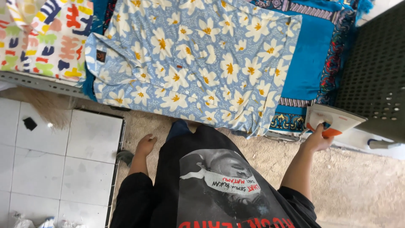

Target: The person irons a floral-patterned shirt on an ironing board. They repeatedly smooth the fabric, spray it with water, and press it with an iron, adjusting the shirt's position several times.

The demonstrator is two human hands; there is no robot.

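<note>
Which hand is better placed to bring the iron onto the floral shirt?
Right. The right hand already grips the iron beside the floral shirt; the left hand hangs empty below the board.

The shirt [194,59] is thin, matt printed cloth, faintly creased, lying on a blue woven cover [310,55] with a patterned border. The iron [333,120] shows a smooth, slightly glossy plastic shell. Floor tiles [55,156] are glazed and shiny; the mat [358,185] looks coarse and fibrous.
</note>
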